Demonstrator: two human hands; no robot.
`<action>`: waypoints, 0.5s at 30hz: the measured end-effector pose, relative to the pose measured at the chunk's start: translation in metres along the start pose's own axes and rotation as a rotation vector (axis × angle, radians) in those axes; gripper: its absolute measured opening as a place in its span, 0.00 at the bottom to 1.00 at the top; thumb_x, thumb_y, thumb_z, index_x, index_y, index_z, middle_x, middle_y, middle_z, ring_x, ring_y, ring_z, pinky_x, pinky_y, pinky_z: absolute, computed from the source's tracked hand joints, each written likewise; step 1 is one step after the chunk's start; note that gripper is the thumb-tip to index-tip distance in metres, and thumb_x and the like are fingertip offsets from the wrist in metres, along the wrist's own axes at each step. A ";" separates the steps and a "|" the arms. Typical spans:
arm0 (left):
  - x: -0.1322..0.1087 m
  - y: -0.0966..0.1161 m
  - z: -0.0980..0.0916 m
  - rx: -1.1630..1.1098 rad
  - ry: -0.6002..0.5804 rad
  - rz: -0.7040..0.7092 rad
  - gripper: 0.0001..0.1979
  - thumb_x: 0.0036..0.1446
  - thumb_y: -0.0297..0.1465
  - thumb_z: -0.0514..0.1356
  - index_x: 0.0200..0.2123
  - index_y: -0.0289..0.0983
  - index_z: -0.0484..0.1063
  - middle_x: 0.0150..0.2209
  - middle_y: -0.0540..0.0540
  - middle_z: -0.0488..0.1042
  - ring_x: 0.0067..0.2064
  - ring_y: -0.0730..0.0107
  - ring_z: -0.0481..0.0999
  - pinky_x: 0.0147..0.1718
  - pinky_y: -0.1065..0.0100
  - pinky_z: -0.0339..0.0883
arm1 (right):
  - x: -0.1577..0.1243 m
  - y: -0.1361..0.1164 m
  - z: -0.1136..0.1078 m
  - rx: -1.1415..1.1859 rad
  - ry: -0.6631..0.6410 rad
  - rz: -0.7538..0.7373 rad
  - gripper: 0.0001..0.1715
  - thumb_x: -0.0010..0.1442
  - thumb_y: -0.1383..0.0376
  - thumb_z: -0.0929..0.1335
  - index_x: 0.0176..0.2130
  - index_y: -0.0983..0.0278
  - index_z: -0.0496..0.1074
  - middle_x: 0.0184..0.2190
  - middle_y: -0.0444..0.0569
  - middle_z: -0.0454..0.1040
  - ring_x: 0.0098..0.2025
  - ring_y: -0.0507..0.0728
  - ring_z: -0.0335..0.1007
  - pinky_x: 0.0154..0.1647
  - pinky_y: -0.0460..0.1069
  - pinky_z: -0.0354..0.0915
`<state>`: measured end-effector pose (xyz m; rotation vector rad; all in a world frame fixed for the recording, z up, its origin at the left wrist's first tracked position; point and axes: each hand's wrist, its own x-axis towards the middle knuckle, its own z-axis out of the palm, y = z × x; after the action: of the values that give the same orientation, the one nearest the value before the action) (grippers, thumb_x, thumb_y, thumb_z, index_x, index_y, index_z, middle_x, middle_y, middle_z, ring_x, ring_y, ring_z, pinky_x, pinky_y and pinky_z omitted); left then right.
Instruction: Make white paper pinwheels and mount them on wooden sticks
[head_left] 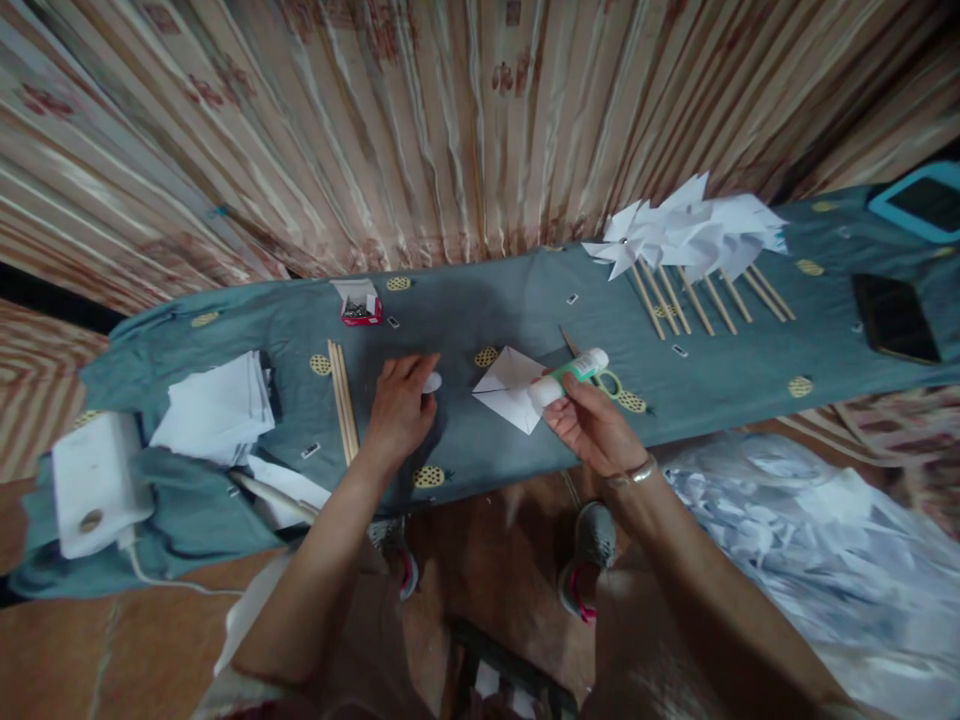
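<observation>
My right hand (596,420) is closed around a glue stick (576,374), white with a green label, held slanting above the table. Beneath its lower left end lies a square of white paper (507,388), turned cornerwise and marked with crease lines. Partly hidden behind the glue stick are scissors (611,384) with a green handle. To the left, my left hand (403,400) is low over the cloth, thumb and fingers closed about a small round white cap (432,382).
Wooden sticks (343,400) and a red box of small metal pieces (361,304) lie left, beyond them stacked paper (217,408) and a white power adapter (101,485). Paper pinwheels (690,230), a phone (895,318) and a blue-framed device (922,203) are right. A plastic bag (810,560) stands below.
</observation>
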<state>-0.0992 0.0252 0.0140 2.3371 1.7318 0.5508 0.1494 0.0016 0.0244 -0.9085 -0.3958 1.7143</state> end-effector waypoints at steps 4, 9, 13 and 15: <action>-0.001 0.013 -0.002 0.003 0.031 -0.034 0.31 0.54 0.24 0.55 0.62 0.34 0.60 0.62 0.36 0.63 0.62 0.48 0.61 0.56 0.48 0.61 | 0.003 -0.005 -0.003 -0.139 0.065 -0.083 0.19 0.40 0.57 0.80 0.29 0.64 0.75 0.24 0.39 0.76 0.21 0.42 0.66 0.24 0.36 0.67; -0.017 0.048 0.012 -0.044 0.091 0.178 0.25 0.60 0.24 0.50 0.61 0.38 0.61 0.65 0.37 0.60 0.67 0.54 0.55 0.60 0.48 0.55 | 0.011 -0.009 -0.004 -0.457 0.112 -0.338 0.21 0.46 0.50 0.77 0.24 0.63 0.71 0.19 0.38 0.67 0.22 0.46 0.60 0.23 0.42 0.61; -0.028 0.072 0.033 -0.084 -0.046 0.299 0.22 0.63 0.33 0.54 0.60 0.38 0.63 0.65 0.33 0.59 0.68 0.48 0.52 0.59 0.44 0.54 | 0.017 -0.008 -0.001 -0.771 0.130 -0.507 0.19 0.49 0.51 0.74 0.27 0.61 0.69 0.20 0.38 0.67 0.24 0.49 0.60 0.27 0.46 0.60; -0.028 0.077 0.040 -0.071 -0.078 0.280 0.26 0.61 0.37 0.59 0.61 0.40 0.63 0.66 0.31 0.55 0.69 0.44 0.49 0.60 0.40 0.51 | 0.019 -0.005 0.000 -0.932 0.120 -0.536 0.19 0.51 0.51 0.73 0.30 0.62 0.68 0.23 0.40 0.69 0.25 0.51 0.62 0.29 0.48 0.61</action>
<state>-0.0227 -0.0224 0.0002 2.5291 1.3381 0.5446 0.1508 0.0209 0.0205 -1.3844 -1.2875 0.9325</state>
